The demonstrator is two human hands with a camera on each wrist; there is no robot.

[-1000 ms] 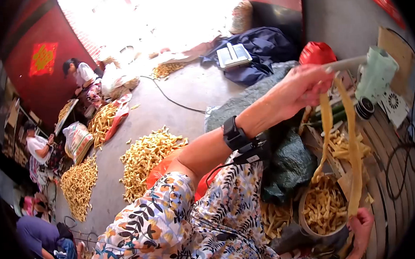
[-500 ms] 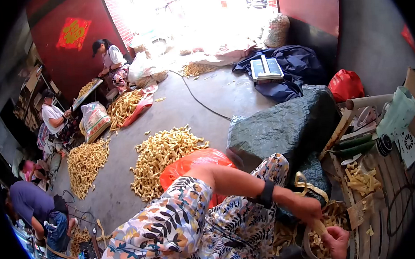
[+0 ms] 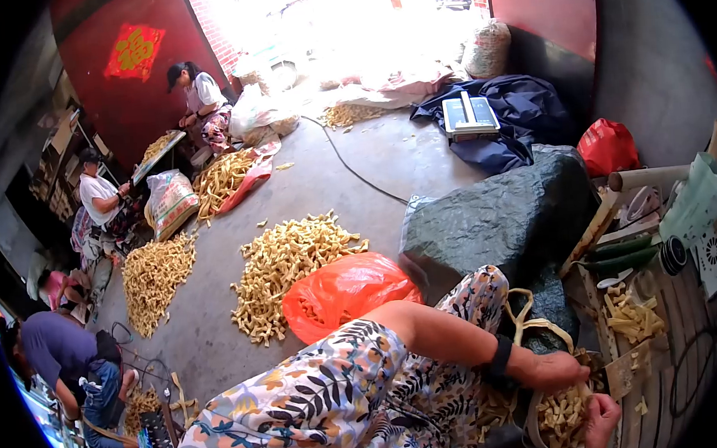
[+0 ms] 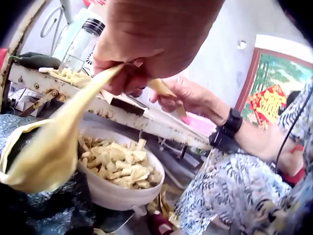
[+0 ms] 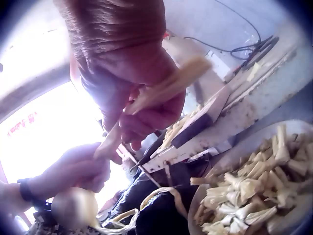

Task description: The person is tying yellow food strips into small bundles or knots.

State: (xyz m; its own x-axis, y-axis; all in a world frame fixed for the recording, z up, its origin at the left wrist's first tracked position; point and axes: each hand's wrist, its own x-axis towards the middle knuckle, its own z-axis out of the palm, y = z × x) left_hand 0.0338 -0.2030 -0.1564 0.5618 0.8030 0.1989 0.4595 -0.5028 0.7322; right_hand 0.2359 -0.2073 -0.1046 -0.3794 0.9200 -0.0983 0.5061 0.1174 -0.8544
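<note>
My left hand (image 3: 555,370) pinches a long yellow strip (image 4: 58,142), flat like tofu skin, above a white bucket (image 4: 117,193). Close beside it, my right hand (image 3: 604,419) grips the strip's other part, whose end sticks out past the fingers in the right wrist view. Between the two hands a short piece of strip runs taut. A long loop of it trails from the left hand over dark green plastic sheeting (image 3: 543,295). Short knotted yellow pieces (image 5: 244,196) fill much of the bucket below.
A slatted bench (image 3: 656,386) at the right carries yellow pieces, a jar and dark green cucumbers (image 3: 623,253). A red plastic bag (image 3: 350,290) and heaps of knotted pieces (image 3: 295,261) lie on the floor. Several people sit or bend at the left.
The left hand has come down from high above the bench, and both hands have met over the bucket. The strip, earlier stretched between them, now hangs in a loop at the left.
</note>
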